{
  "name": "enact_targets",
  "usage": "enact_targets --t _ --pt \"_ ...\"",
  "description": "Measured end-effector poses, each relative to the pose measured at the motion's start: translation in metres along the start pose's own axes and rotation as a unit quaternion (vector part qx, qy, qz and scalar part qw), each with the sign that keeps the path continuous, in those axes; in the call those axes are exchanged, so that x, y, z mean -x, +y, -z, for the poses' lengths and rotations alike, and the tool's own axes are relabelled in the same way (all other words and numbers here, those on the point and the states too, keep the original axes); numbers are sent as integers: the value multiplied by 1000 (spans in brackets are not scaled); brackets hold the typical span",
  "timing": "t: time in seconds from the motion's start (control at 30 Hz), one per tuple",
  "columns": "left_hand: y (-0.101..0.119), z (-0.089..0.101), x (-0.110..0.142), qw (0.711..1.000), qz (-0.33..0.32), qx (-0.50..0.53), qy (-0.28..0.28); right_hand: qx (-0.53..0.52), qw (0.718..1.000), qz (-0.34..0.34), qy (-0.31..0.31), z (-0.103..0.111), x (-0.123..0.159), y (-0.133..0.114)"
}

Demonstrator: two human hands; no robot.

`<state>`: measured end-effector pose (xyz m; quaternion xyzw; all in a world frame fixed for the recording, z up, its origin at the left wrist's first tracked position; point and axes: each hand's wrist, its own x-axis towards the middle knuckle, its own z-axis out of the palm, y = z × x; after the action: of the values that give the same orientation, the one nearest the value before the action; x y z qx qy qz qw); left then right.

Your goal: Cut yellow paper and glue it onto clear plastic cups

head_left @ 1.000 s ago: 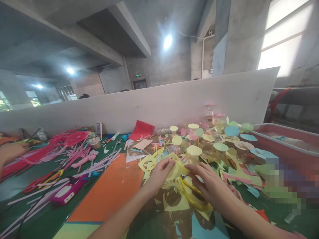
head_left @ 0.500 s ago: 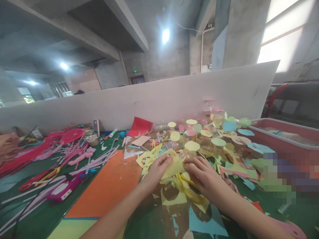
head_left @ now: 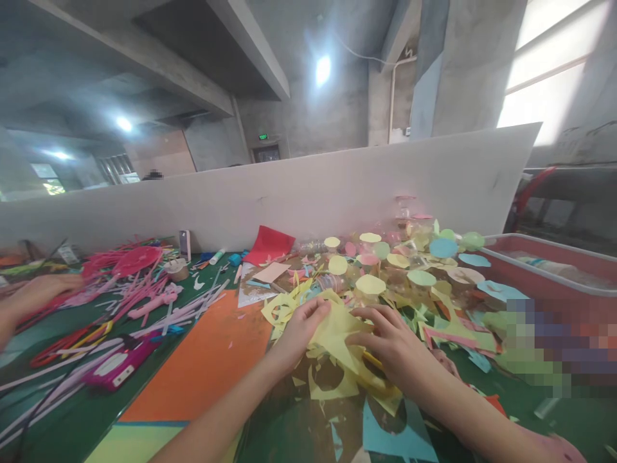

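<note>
Mid-table, the yellow sheet (head_left: 337, 337) lies wider now, left hand (head_left: 301, 331) and right hand (head_left: 393, 341) fingers (head_left: 369, 314) closed on it.

One camera worn on the person's head looks forward and down from above the near edge of the green worktable (head_left: 583, 431); it sits close over the left hand (head_left: 301, 331) and right hand (head_left: 393, 344); its wide view reaches far past the white partition (head_left: 289, 206) to the concrete ceiling (head_left: 308, 38).

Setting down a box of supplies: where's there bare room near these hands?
The orange sheet lies uncovered between the pipe cleaners and the left hand. Green tabletop shows at lower right, beyond the right hand. Crowded: the yellow paper under both hands and the paper-topped bottles behind.
</note>
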<state>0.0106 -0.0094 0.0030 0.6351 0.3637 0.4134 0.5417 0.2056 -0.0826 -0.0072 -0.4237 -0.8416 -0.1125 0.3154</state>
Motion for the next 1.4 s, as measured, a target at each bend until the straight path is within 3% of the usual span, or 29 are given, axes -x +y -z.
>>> enact_targets --t 0.17,0.37,0.6,0.73,0.97,1.1,1.2,1.23,1.3,1.4 --pt "-1 2 -2 1000 1 20 20 -89 994 -54 16 -2 -2 -5" --pt "1 -2 3 999 -15 17 33 -180 965 -187 34 -4 -4 -11" --pt "5 -11 6 989 13 145 16 -279 924 -260 2 -9 -5 -12" --pt "9 -13 7 981 42 189 -23 -367 885 -287 -20 -6 -5 -13" --pt "4 -8 4 984 63 136 -95 -492 804 -334 9 0 -8 -8" --pt "7 -5 2 991 51 77 -101 -552 759 -344 20 0 -8 -4" --pt "14 5 -3 998 -33 -44 -24 -572 735 -360 52 1 -8 -1" --pt "16 11 -6 990 -75 -119 24 -561 738 -368 66 2 -8 -1" --pt "19 26 -13 934 -145 -307 109 -529 751 -386 85 4 -8 1" --pt "14 50 -25 904 -158 -374 137 -495 766 -402 84 4 -7 4"
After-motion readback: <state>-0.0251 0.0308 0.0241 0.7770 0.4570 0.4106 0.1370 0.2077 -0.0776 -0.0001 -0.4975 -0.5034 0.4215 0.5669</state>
